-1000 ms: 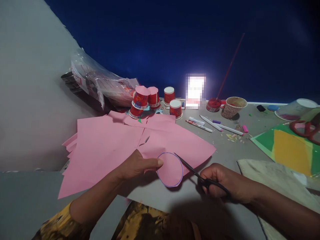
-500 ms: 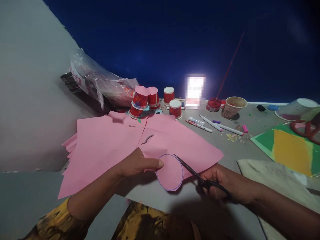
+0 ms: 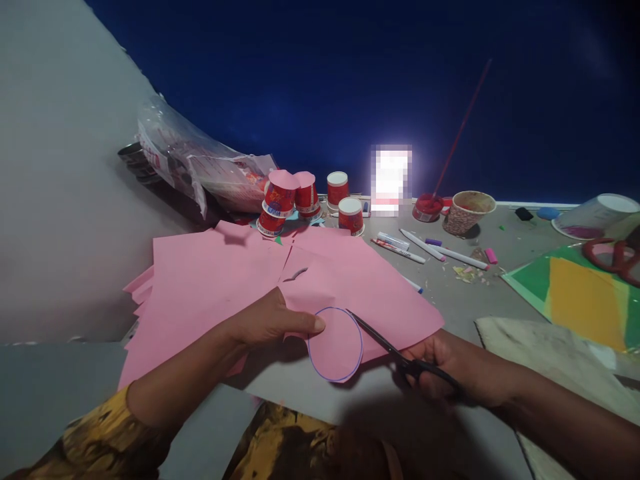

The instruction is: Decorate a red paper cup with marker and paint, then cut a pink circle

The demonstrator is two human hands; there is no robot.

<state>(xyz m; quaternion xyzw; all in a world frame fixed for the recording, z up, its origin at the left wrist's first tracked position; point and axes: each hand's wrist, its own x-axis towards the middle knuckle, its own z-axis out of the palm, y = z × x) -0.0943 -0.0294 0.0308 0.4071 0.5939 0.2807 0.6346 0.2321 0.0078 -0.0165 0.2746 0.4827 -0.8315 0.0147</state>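
My left hand (image 3: pixel 283 320) pinches a pink sheet (image 3: pixel 395 300), its thumb on top at the left edge of a round shape (image 3: pixel 336 347) outlined in blue. My right hand (image 3: pixel 433 367) is closed on the handles of black scissors (image 3: pixel 377 339). Their blades lie along the upper right of the outline, where the paper is cut around part of the circle. The sheet's right part rests over my right fingers. More pink paper (image 3: pixel 200 287) lies spread out to the left, partly under the held sheet.
Red paper cups (image 3: pixel 351 217), some stacked, stand at the back. Markers (image 3: pixel 423 245) lie right of them, near a patterned cup (image 3: pixel 469 212). At the right are green and yellow sheets (image 3: pixel 585 303), red-handled scissors (image 3: pixel 610 260) and a pale cloth (image 3: pixel 545 373). A plastic bag (image 3: pixel 200 160) leans at the left.
The pink sheet and its round outline have shifted slightly left with my left hand. A blue-tipped marker now shows beyond the sheet's right edge. The scissors have barely moved.
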